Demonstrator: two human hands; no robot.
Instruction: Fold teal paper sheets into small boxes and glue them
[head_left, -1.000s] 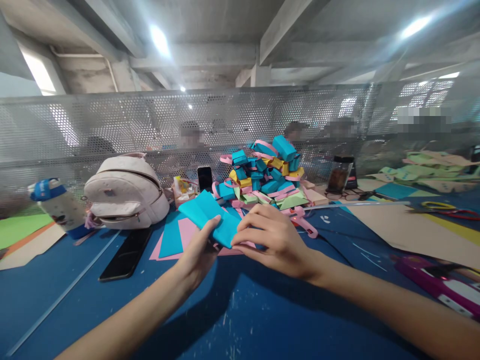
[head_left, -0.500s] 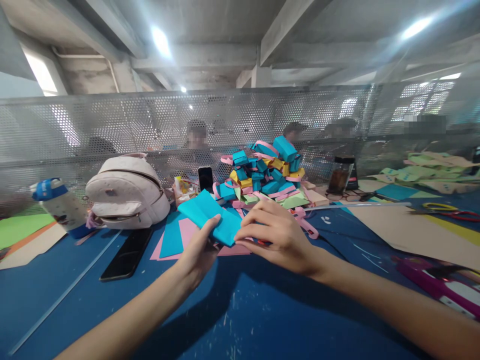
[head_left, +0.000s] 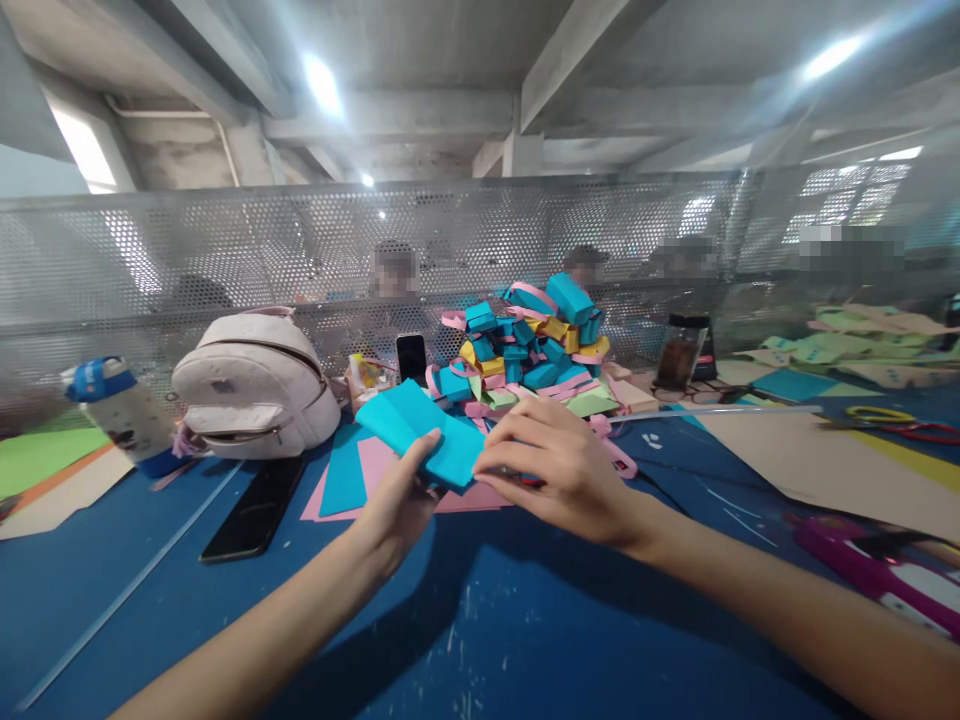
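A folded piece of blue paper (head_left: pixel 416 425) is held above the table in front of me. My left hand (head_left: pixel 396 505) grips it from below, thumb pressed on its top face and the other fingers hidden underneath. The thumb and fingertips of my right hand (head_left: pixel 562 470) pinch together at the paper's lower right corner. Beneath the paper lie flat pink sheets (head_left: pixel 375 462) and a blue sheet (head_left: pixel 343 480). Just behind my right hand rises a heap of folded blue, yellow and pink paper pieces (head_left: pixel 517 345). A pink tool (head_left: pixel 619 455) with a cord is partly hidden by that hand.
On the left stand a pale backpack (head_left: pixel 251 385) and a water bottle (head_left: pixel 127 415), with a black phone (head_left: pixel 253 510) lying nearby. To the right are a large beige sheet (head_left: pixel 810 450), scissors (head_left: pixel 892 420) and a magenta device (head_left: pixel 862 565). A perforated metal screen (head_left: pixel 315 240) runs behind.
My right fingertips have shifted very slightly to the right at the paper's corner. My left hand and the blue paper look nearly unmoved.
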